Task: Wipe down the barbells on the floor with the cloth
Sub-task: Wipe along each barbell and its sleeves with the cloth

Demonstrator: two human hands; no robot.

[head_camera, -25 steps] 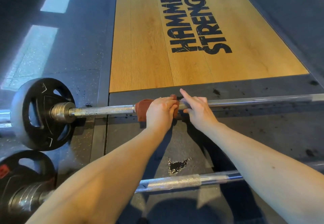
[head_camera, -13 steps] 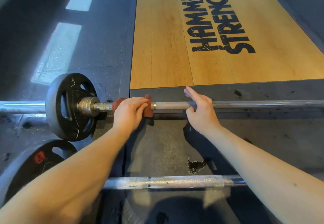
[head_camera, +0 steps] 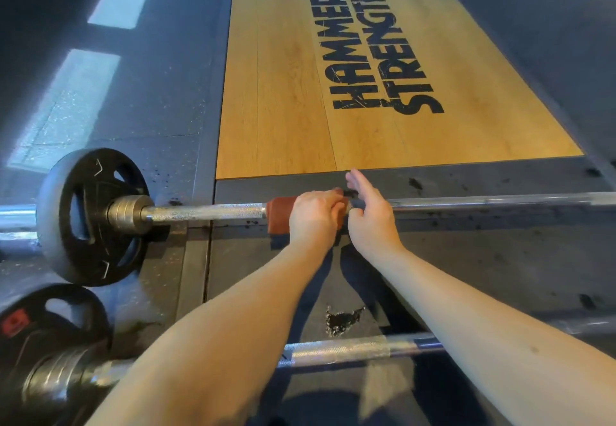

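Head view, step: wiping the far barbell [head_camera: 206, 211], mid-frame.
Cloth [head_camera: 278, 214]: wrapped round its shaft and grasped by the left hand [head_camera: 315, 215].
Right hand [head_camera: 370, 222]: fingers straight, holding nothing, resting against the bar just beside.
Next, likely: slide the cloth along the shaft. The near barbell [head_camera: 350, 349], lower frame, is still to do.

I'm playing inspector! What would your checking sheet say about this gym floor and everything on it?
Surface: dark rubber floor with black specks and one chipped patch; wooden platform printed HAMMER STRENGTH beyond it.
Job's things: far barbell lies on the floor with a black plate on its left end; reddish cloth is wrapped round its shaft; near barbell lies closer to the person.
Clutter: nothing seen.
Hands: left hand grips the cloth on the bar; right hand touches the bar beside it, fingers straight.
Cables: nothing seen.
Surroundings: light patches on the floor at left.
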